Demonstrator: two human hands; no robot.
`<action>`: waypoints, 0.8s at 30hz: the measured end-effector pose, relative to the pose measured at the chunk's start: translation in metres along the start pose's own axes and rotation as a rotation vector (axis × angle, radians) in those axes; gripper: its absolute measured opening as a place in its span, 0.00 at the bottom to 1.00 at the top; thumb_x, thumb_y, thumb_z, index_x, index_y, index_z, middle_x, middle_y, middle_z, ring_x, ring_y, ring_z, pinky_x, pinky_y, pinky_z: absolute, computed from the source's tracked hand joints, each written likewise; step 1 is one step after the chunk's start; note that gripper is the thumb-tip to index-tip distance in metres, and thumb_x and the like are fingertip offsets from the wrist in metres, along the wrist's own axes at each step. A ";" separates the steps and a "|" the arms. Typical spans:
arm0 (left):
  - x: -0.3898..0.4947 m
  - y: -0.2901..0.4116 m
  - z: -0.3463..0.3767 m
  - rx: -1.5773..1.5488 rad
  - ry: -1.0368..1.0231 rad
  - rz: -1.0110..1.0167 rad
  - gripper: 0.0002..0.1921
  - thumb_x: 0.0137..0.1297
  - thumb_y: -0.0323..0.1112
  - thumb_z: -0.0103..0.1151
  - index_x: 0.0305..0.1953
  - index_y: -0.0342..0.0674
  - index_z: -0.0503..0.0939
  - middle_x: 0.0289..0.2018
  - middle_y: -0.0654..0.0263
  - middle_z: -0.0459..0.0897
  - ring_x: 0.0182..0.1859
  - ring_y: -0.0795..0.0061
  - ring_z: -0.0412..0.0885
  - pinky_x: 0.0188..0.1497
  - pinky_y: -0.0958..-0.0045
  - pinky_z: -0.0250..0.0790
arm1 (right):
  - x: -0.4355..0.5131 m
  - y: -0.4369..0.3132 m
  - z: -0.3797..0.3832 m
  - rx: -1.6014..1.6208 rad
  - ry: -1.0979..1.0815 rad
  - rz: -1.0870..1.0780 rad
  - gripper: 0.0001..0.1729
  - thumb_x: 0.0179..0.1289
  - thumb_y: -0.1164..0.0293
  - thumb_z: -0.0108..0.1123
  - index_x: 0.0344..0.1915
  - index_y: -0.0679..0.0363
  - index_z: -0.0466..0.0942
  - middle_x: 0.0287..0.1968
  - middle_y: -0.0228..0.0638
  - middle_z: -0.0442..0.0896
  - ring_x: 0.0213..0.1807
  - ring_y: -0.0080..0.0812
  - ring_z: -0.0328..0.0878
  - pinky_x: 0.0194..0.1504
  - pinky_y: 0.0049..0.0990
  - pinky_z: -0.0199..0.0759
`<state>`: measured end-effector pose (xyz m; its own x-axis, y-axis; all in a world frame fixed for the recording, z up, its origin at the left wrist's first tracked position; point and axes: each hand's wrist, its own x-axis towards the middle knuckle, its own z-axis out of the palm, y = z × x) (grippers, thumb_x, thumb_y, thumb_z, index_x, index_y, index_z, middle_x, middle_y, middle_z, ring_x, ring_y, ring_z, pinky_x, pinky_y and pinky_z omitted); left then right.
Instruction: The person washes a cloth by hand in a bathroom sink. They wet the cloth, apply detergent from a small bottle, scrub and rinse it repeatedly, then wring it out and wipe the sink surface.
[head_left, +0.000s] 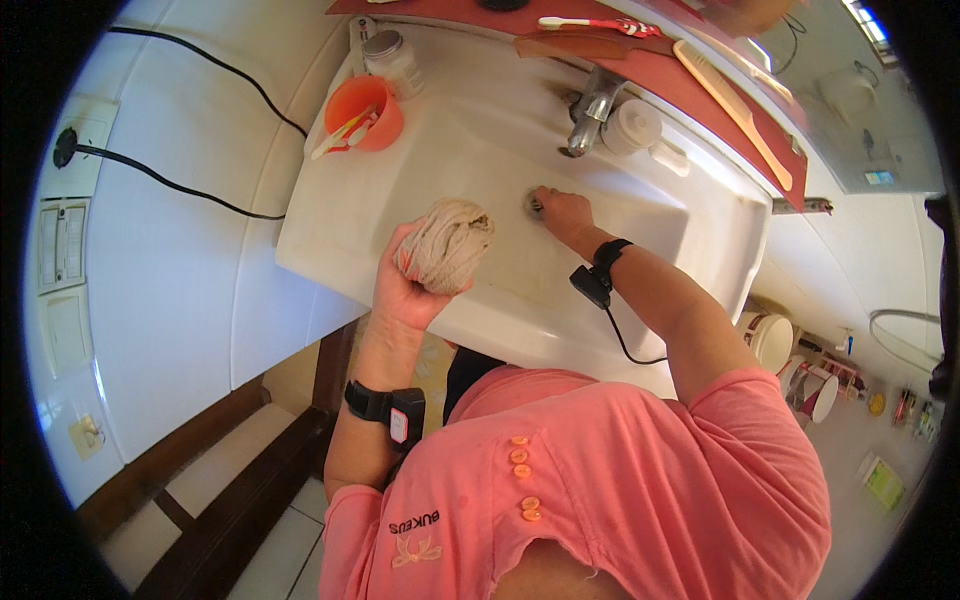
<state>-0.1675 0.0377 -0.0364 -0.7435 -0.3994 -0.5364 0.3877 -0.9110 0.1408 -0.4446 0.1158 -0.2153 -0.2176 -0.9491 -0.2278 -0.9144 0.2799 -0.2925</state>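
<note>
My left hand (411, 289) holds a bunched beige cloth (448, 244) above the front left part of a white washbasin (480, 315). Down in the bowl, the fingers of my right hand (568, 215) are at the metal drain fitting (533, 202); the fingertips partly cover it, and whether they grip it I cannot tell. Behind that hand stands a chrome faucet (592, 112), with a white lidded container (631, 127) beside it.
An orange cup (365, 112) with toothbrushes and a clear jar (393, 64) stand at the basin's back left. On the red shelf (750, 97) lie a comb (735, 112), a brown comb-like item (574, 45) and a toothbrush (600, 25). A black cable (187, 176) runs from a wall socket.
</note>
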 end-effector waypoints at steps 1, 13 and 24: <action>0.002 0.003 0.000 0.001 -0.057 -0.020 0.16 0.70 0.45 0.54 0.50 0.43 0.80 0.47 0.63 0.85 0.48 0.62 0.83 0.39 0.57 0.74 | -0.004 -0.003 -0.006 -0.003 0.012 0.049 0.17 0.60 0.69 0.63 0.49 0.58 0.76 0.42 0.43 0.84 0.41 0.49 0.84 0.41 0.43 0.77; 0.010 -0.055 0.018 0.345 -0.244 0.093 0.20 0.66 0.44 0.59 0.55 0.44 0.76 0.51 0.66 0.83 0.51 0.68 0.80 0.41 0.57 0.74 | -0.082 -0.117 -0.079 2.410 -0.249 0.028 0.43 0.72 0.35 0.45 0.74 0.53 0.60 0.64 0.48 0.74 0.66 0.48 0.73 0.65 0.50 0.69; 0.038 -0.075 0.008 0.901 -0.045 -0.375 0.22 0.56 0.37 0.72 0.50 0.38 0.78 0.36 0.63 0.83 0.33 0.71 0.81 0.29 0.66 0.69 | -0.073 -0.078 -0.084 1.434 0.265 0.368 0.18 0.50 0.77 0.72 0.40 0.58 0.75 0.34 0.41 0.81 0.37 0.39 0.83 0.40 0.36 0.79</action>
<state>-0.2289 0.0899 -0.0608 -0.7609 -0.0541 -0.6466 -0.4262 -0.7098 0.5609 -0.3855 0.1512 -0.0980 -0.5515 -0.7502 -0.3646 0.2699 0.2531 -0.9290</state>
